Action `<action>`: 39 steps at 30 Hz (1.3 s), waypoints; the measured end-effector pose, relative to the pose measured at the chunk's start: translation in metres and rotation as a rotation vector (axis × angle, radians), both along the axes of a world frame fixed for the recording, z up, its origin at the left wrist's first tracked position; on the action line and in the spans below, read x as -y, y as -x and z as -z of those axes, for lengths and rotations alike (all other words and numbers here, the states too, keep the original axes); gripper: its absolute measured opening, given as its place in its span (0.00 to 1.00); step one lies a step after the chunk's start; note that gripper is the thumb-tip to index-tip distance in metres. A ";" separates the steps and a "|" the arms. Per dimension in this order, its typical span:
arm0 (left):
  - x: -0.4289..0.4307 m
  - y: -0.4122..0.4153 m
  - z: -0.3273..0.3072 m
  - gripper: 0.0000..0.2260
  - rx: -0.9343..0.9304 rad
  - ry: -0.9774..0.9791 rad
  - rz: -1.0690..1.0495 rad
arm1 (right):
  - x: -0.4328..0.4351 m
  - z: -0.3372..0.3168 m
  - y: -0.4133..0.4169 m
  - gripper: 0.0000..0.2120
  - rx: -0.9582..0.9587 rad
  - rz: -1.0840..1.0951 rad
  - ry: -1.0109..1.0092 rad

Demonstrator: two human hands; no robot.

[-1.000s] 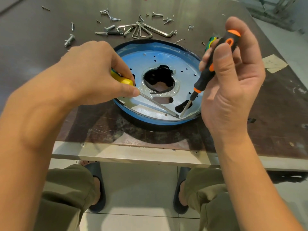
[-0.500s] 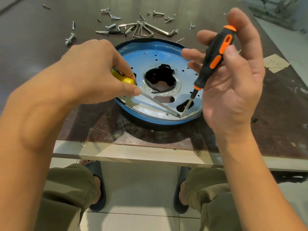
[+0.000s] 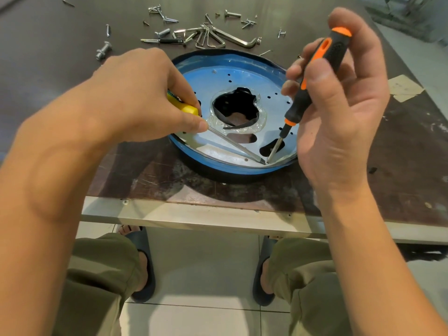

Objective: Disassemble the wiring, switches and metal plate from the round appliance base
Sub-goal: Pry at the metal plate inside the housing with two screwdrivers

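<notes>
My left hand (image 3: 135, 98) grips the yellow driver (image 3: 184, 108) and my right hand (image 3: 339, 105) pinches the orange driver (image 3: 312, 76). Both tips meet at the plate's (image 3: 242, 76) 5 o'clock rim, inside the base (image 3: 218, 167). The plate looks thin, stiff and sharp-edged, so I'd lever here and lift by the centre hole.

Scuffed dark worktable (image 3: 400, 166) with pale front edge, over glossy tiled floor (image 3: 206, 275).

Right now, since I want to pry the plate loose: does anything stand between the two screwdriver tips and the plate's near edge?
Nothing visible does. The yellow screwdriver in the left hand and the orange screwdriver in the right hand both reach the plate at its near edge, inside the blue rim.
</notes>
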State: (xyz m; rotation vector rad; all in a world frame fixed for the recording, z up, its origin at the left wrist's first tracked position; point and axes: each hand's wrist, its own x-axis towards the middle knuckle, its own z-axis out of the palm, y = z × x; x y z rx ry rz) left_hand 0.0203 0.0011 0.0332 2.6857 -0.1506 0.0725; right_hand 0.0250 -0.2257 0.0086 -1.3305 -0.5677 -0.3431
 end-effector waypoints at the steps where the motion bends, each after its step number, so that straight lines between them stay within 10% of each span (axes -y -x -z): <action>1: 0.000 0.000 0.000 0.17 -0.001 -0.002 -0.001 | 0.000 0.000 0.000 0.18 0.012 0.007 0.011; 15: -0.002 0.001 -0.001 0.15 -0.004 -0.001 -0.019 | -0.001 -0.034 0.005 0.13 0.093 -0.179 -0.132; 20: -0.001 0.000 -0.002 0.14 -0.005 -0.018 -0.016 | 0.014 -0.050 0.009 0.02 0.119 0.017 0.791; 25: -0.001 0.000 -0.002 0.11 0.011 -0.017 -0.010 | 0.005 -0.043 0.002 0.11 -0.075 0.005 1.518; 39: -0.002 0.000 0.000 0.11 0.042 -0.035 -0.017 | -0.024 -0.068 -0.007 0.22 -0.065 -0.085 2.030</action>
